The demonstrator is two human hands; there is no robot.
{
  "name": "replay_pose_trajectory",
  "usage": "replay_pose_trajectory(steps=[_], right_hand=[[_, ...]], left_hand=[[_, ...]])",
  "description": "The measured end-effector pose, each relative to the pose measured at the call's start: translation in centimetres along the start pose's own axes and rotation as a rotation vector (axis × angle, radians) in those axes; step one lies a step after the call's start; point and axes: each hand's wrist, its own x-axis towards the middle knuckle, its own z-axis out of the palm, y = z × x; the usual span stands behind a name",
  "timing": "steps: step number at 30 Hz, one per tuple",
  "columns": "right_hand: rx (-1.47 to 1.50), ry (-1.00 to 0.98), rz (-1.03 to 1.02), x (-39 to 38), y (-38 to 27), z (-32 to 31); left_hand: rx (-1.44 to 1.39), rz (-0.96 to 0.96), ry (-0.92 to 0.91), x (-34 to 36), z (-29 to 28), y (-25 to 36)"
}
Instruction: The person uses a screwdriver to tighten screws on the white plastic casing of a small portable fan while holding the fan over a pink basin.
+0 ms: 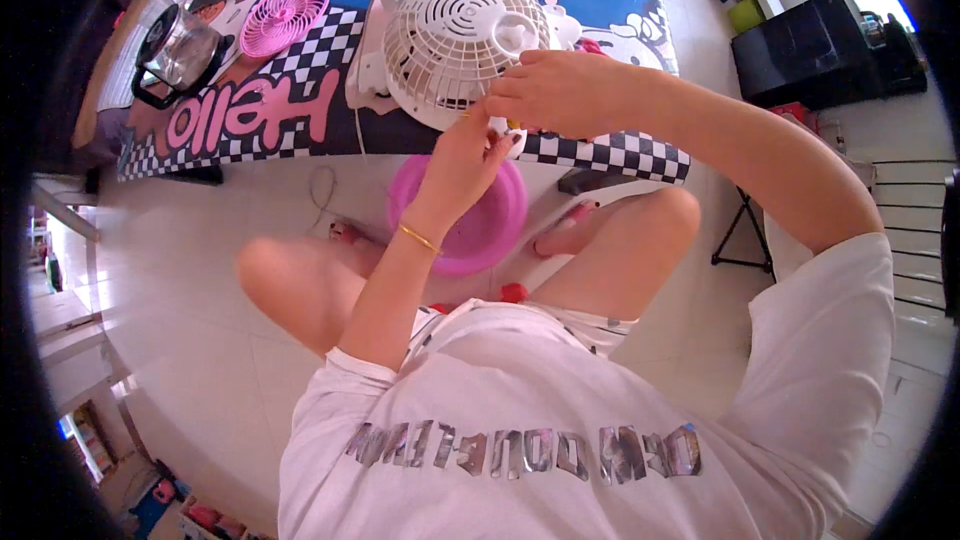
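A white fan with a round slatted grille (470,25) lies on the table, grille facing up. At its near edge my two hands meet, fingertips together. My left hand (460,168) comes from below with its fingers closed, a gold bangle on the wrist. Beside its thumb shows a small white piece (517,145), partly covered by the fingers. My right hand (560,95) reaches in from the right, fingers bent and pressed together close to the left fingertips. A bit of yellow shows between the hands. What exactly either hand grips is hidden.
A pink fan blade guard (285,17) and a clear jug with a black handle (180,50) are on the patterned tablecloth (240,115). Below the table edge, a pink basin (510,205) stands on the floor between my legs. A black cabinet (810,45) is at the far right.
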Motion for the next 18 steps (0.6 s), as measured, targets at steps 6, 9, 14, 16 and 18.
replay_pose_trajectory(steps=[6,9,14,16,18], right_hand=[[0.051,0.228,0.175,-0.6,-1.4,0.6],[0.034,0.302,0.502,-0.6,-2.8,1.2],[0.036,0.487,0.796,-0.4,-5.0,2.6],[0.178,0.450,0.890,0.2,-5.5,2.5],[0.195,0.520,0.782,0.1,-5.0,3.4]], left_hand=[[-0.272,-0.047,-0.217,1.6,1.4,-1.4],[-0.166,0.046,-0.122,1.5,2.5,-2.2],[0.045,0.036,0.066,0.3,4.0,-1.8],[-0.008,-0.061,0.072,0.4,4.1,-1.7],[-0.064,-0.047,0.012,0.8,3.2,-1.1]])
